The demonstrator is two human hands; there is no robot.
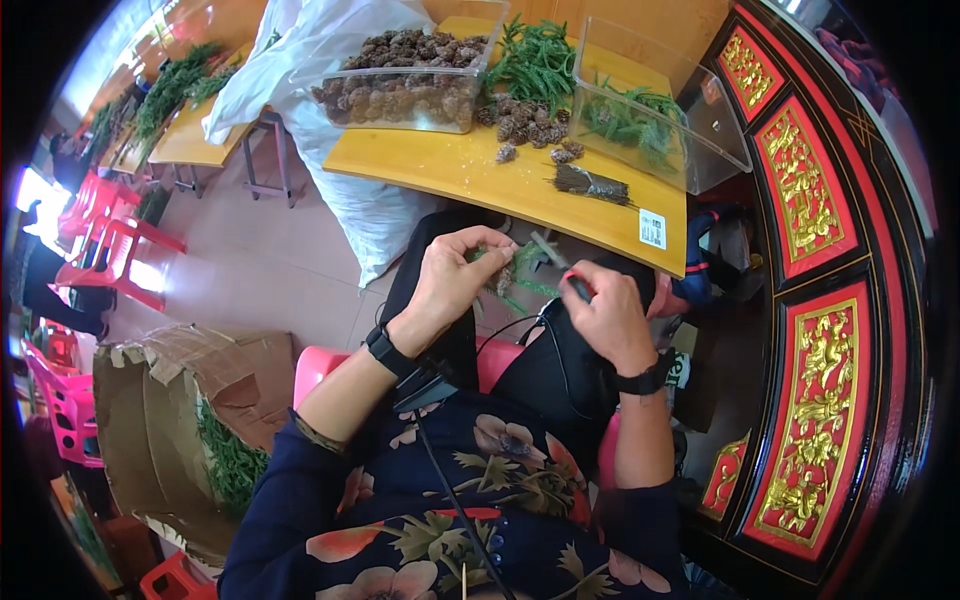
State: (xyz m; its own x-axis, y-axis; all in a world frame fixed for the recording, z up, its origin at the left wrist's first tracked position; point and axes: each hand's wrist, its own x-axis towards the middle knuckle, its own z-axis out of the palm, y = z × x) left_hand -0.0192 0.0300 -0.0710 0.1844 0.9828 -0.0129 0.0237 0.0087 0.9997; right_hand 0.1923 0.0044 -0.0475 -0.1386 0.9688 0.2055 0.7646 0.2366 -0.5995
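Above my lap, near the table's front edge, my left hand (455, 275) pinches a green artificial pine sprig (525, 280), and something brown like a small pine cone shows by its fingertips. My right hand (610, 315) is closed around a tool with a red-and-black handle and a grey metal end (547, 250); its exact kind is unclear. That metal end lies close beside the sprig. On the yellow table (430, 165) are loose pine cones (525, 122), a tied bundle of thin dark stems or wires (592, 185) and a heap of green sprigs (535, 65).
A clear bin of pine cones (400, 85) stands at the table's back left, another clear bin with sprigs (640, 125) at its right. A white sack (345, 190) hangs left. An open cardboard box (150, 420) holds greenery. Carved red-and-gold panels (815, 420) line the right.
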